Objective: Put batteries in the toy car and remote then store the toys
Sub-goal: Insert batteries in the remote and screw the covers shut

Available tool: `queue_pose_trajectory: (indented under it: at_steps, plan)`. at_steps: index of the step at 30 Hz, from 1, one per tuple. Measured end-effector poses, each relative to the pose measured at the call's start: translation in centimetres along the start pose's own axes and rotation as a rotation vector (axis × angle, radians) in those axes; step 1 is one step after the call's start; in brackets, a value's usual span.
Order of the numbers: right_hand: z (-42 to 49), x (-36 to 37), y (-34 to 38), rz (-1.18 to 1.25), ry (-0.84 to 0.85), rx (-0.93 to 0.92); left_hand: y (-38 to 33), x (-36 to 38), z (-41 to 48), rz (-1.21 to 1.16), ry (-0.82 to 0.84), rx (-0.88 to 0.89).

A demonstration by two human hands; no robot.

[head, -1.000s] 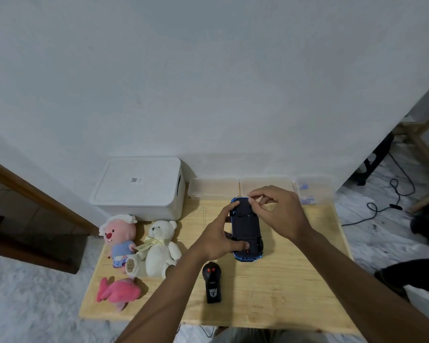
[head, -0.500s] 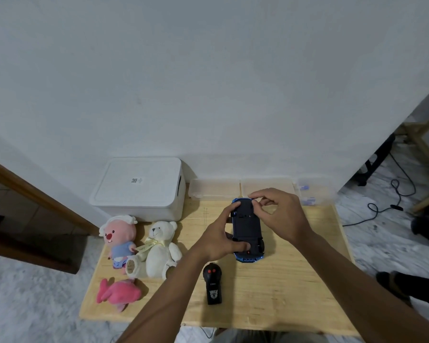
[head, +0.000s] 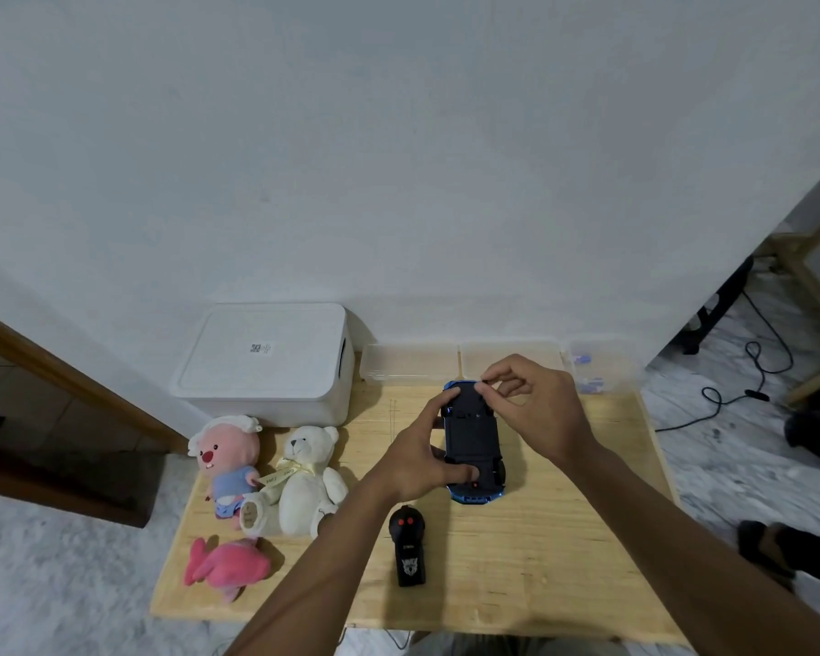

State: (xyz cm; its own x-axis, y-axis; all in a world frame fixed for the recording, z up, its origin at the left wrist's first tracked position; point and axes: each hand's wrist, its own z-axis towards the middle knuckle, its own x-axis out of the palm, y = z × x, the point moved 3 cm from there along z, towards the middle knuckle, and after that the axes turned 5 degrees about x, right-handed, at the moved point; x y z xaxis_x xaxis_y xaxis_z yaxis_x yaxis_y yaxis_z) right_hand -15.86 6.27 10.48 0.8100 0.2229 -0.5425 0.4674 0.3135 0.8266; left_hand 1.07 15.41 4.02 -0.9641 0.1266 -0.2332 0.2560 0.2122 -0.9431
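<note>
A blue toy car (head: 472,442) lies upside down on the wooden table (head: 540,561), its black underside facing up. My left hand (head: 422,459) grips the car's left side, thumb on the near end. My right hand (head: 531,402) pinches at the car's far end with thumb and forefinger; whether it holds a small part I cannot tell. A black remote (head: 407,544) with red buttons lies on the table just in front of the car, untouched. A clear box with blue batteries (head: 592,366) stands at the back right.
A white lidded storage box (head: 266,362) stands at the back left. Two clear containers (head: 410,364) line the wall. A pink plush (head: 228,456), a white teddy bear (head: 306,480) and a pink fish plush (head: 226,565) lie at the left. Cables run over the floor at the right.
My right hand's fingertips have shifted slightly at the car's far end. The car, my left hand and the remote stay about where they were.
</note>
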Motion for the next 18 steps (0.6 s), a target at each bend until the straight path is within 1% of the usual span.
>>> queue_pose_trajectory:
  at_steps: [2,7,14,18]
  plan:
    - [0.18,0.03,0.09,0.015,0.006,0.008,0.07,-0.07,0.04,0.002,-0.001,0.001]
    - [-0.06,0.09,0.44,-0.062,0.020,-0.107,0.04,-0.31,0.12,-0.006,-0.005,-0.008]
    - [0.09,0.23,0.09,0.008,-0.001,-0.004,-0.10,-0.37,0.23,-0.016,0.000,0.000]
    - [0.28,0.24,0.52,-0.015,0.016,-0.061,-0.18,-0.38,0.28,-0.020,0.008,-0.010]
